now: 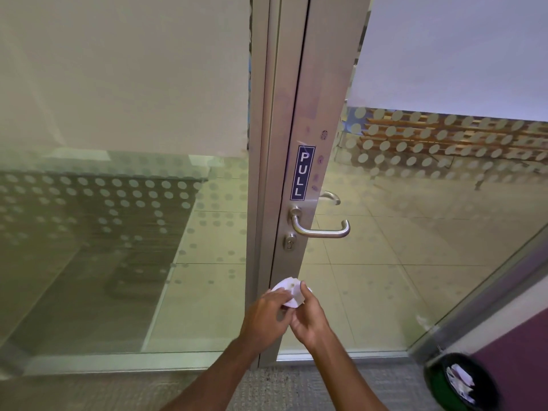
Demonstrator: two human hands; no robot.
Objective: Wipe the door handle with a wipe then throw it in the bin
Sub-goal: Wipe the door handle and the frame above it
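Observation:
A brushed-metal lever door handle (321, 228) sticks out to the right from the aluminium door frame, under a blue PULL sticker (302, 172). Below it, both my hands meet around a crumpled white wipe (289, 290). My left hand (265, 314) pinches its left side and my right hand (308, 317) grips its right side with the thumb on top. The hands are well under the handle and not touching it. A black bin (459, 381) with white paper inside stands on the floor at the lower right.
The glass door (415, 232) with frosted dots stands shut, a fixed glass panel (118, 232) to its left. A keyhole cylinder (290, 242) sits below the handle. Grey carpet (281, 387) lies underfoot and a purple wall (522, 336) runs along the right beside the bin.

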